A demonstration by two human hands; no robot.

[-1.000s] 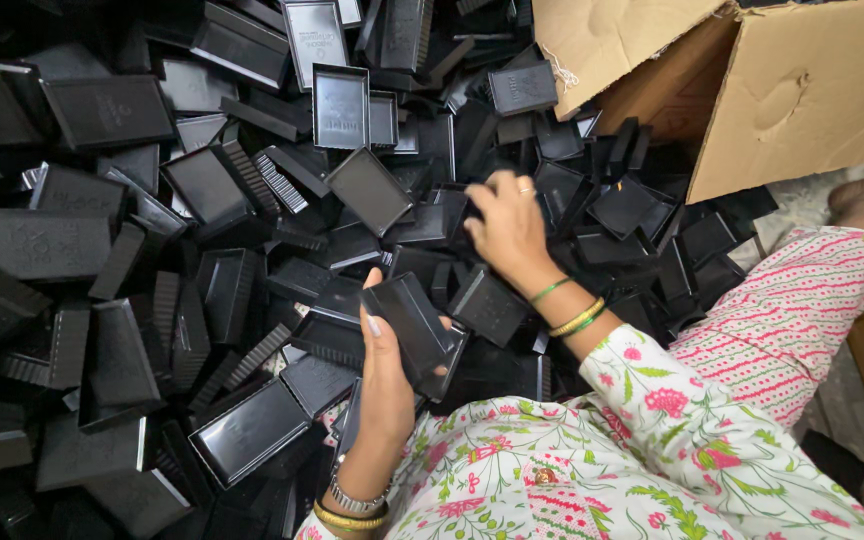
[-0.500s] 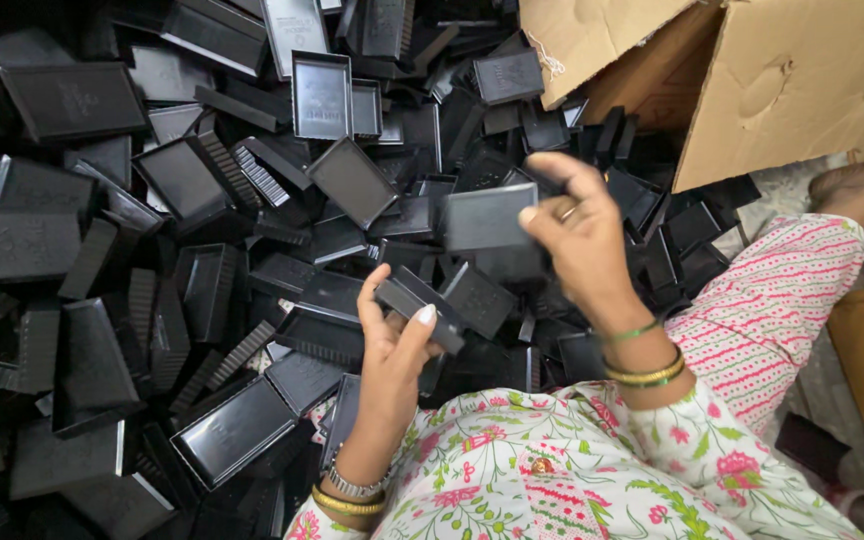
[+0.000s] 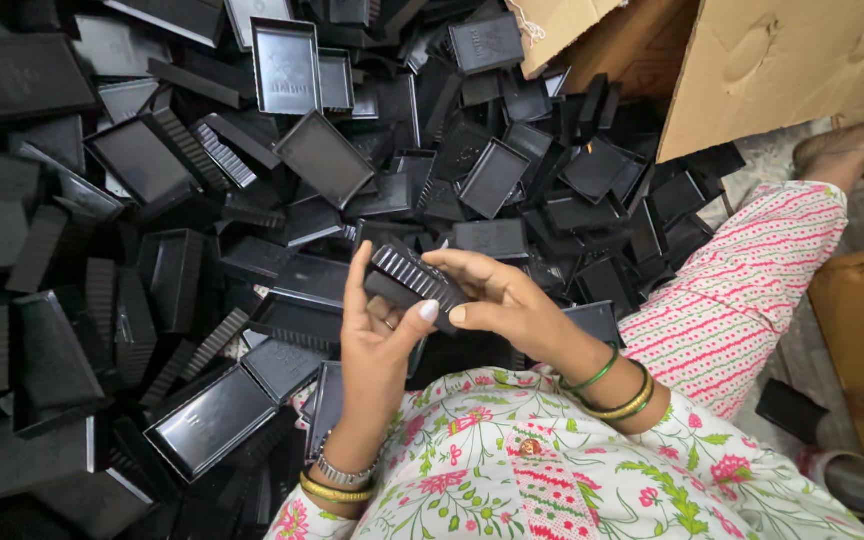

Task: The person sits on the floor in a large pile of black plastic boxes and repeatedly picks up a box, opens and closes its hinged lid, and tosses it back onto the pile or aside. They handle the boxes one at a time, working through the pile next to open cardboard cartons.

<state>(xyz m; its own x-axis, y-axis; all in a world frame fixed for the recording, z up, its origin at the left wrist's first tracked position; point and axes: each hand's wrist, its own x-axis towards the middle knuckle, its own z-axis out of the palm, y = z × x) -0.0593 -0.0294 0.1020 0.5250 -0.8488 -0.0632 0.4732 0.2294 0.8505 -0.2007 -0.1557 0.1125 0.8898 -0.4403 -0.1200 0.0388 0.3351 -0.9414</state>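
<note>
In the head view, both hands meet just below the middle of the frame, above the person's floral top. The left hand stands upright with its fingers pressed together along the left side of a small black ribbed tray, its thumb tip reaching up against the tray's lower right corner. The right hand comes in from the right, with its fingers curled over the tray's top edge and its thumb pressed to the lower edge, so the tray is pinched between the two hands. The tray is tilted, its ribbed side facing the camera, and it is held clear above the heap.

The left wrist wears a metal watch band and a gold bangle; the right wrist carries green and gold bangles.

A dense pile of black plastic trays fills the left and upper parts of the frame, lying at every angle, some open side up, some on edge. A larger flat tray lies at lower left, just beside the left forearm. An open cardboard box tips into the upper right corner, with trays spilling from beneath it. A knee in pink patterned cloth shows at the right.
</note>
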